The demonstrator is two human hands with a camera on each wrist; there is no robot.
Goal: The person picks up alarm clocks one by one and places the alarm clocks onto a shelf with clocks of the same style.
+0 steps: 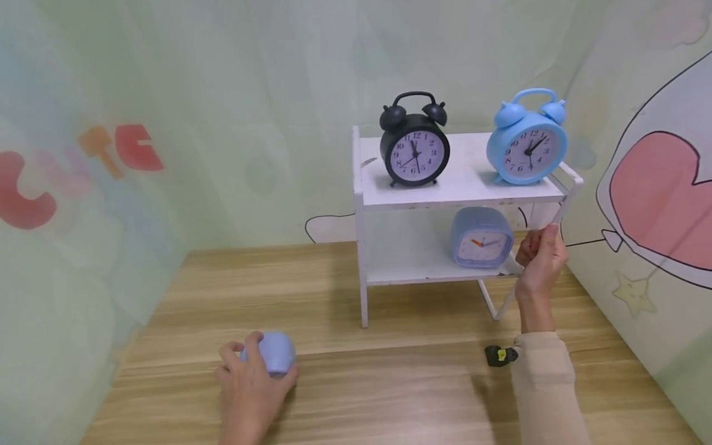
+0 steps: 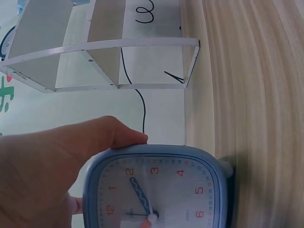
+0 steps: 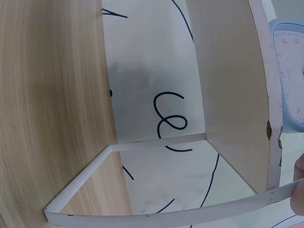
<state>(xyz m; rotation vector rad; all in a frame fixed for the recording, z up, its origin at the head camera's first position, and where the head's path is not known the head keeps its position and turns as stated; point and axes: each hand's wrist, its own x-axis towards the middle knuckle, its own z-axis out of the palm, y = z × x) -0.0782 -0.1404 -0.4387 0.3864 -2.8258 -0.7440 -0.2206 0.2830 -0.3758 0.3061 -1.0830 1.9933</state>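
My left hand point(image 1: 249, 384) grips a small blue alarm clock point(image 1: 278, 352) low over the wooden table at the left, fingers and thumb around its body. The left wrist view shows that clock's white dial point(image 2: 161, 190) with red numerals, the thumb along its edge. At the right, my right hand point(image 1: 541, 262) has its fingers curled round the side frame of a white two-tier rack point(image 1: 400, 196). Beside that hand, on the lower shelf, stands a rounded square blue clock point(image 1: 481, 238). A black twin-bell clock point(image 1: 416, 151) and a light blue twin-bell clock point(image 1: 528, 148) stand on the top shelf.
The rack stands on the wooden table point(image 1: 356, 395) near the back wall point(image 1: 250, 123). A patterned side wall point(image 1: 639, 247) rises close to the right hand. A small black device point(image 1: 499, 355) is at the right sleeve cuff.
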